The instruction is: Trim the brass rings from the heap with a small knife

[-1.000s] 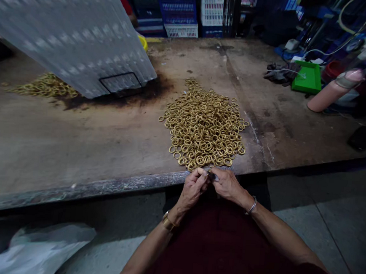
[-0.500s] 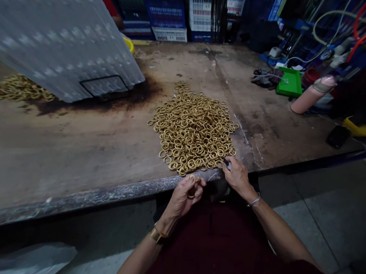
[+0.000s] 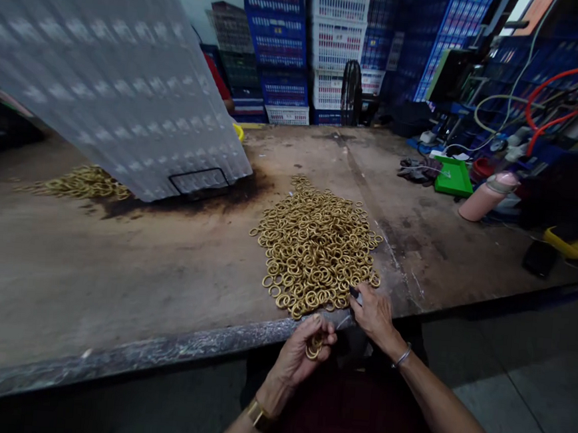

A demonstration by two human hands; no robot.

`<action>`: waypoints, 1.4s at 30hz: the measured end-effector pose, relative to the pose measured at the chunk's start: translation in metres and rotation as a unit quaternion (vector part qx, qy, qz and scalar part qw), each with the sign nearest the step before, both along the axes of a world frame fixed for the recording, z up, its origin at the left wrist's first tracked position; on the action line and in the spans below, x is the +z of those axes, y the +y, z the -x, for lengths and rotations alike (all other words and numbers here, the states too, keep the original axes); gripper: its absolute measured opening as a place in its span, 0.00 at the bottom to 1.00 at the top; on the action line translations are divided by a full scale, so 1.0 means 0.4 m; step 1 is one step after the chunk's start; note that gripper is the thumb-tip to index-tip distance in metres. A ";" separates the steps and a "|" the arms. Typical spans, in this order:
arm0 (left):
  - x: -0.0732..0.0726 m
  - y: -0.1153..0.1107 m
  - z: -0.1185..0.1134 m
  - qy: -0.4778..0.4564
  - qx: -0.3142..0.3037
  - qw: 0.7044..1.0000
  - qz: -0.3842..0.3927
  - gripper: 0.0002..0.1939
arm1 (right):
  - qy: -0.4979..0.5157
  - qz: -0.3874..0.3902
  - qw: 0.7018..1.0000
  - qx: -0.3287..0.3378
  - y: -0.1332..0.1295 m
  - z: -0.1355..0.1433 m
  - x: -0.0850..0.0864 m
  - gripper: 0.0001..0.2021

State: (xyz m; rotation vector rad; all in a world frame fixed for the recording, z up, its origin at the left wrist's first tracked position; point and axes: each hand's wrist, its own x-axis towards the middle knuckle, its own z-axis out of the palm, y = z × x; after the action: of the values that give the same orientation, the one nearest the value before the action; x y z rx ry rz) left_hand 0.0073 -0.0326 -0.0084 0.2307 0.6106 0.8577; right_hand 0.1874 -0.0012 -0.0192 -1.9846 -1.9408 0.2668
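A heap of brass-coloured rings lies near the table's front edge. My left hand, with a gold watch at its wrist, is closed around several rings just below the edge. At the heap's front right corner, my right hand is closed on a small dark tool; its exact shape is partly hidden by the fingers. A thin pale strand shows between the two hands.
A large grey ribbed panel stack stands at the left, beside a second ring pile. Rightward are a green tray, a pink bottle and a black phone. Crates stand behind the table.
The view has tilted up, so the table and hands sit lower in the picture and more crates show. More rings are visible in my left hand. Both hands remain closed near the heap's front.
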 end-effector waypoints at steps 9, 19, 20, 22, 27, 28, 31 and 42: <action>0.026 0.042 -0.031 0.106 0.025 0.993 -0.036 0.20 | 0.034 -0.048 0.998 0.024 0.001 -0.003 -0.006 0.06; 0.014 0.047 -0.051 0.262 0.030 0.956 -0.127 0.21 | 0.178 -0.071 0.972 0.135 -0.021 0.041 0.042 0.03; 0.013 0.046 -0.051 0.266 0.033 0.954 -0.133 0.20 | 0.204 -0.054 0.969 0.126 -0.022 0.045 0.048 0.04; 0.013 0.043 -0.051 0.281 0.041 0.948 -0.147 0.20 | 0.268 -0.015 0.958 0.098 -0.022 0.052 0.059 0.08; 0.018 0.033 -0.048 0.325 0.076 0.920 -0.206 0.17 | 0.422 0.089 0.901 0.051 -0.019 0.062 0.072 0.12; 0.017 0.031 -0.046 0.327 0.074 0.919 -0.210 0.17 | 0.440 0.107 0.890 0.046 -0.019 0.063 0.072 0.12; 0.012 0.026 -0.041 0.297 0.031 0.934 -0.196 0.16 | 0.446 0.113 0.887 0.035 -0.018 0.065 0.069 0.12; 0.022 0.019 -0.037 0.199 0.007 0.970 -0.143 0.18 | 0.392 0.078 0.916 0.031 -0.023 0.059 0.063 0.09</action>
State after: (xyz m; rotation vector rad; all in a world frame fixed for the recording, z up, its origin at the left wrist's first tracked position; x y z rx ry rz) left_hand 0.0219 -0.0250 0.0004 0.6728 0.8604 0.9207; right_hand 0.1637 -0.0104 0.0059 -1.5309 -1.4692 1.0757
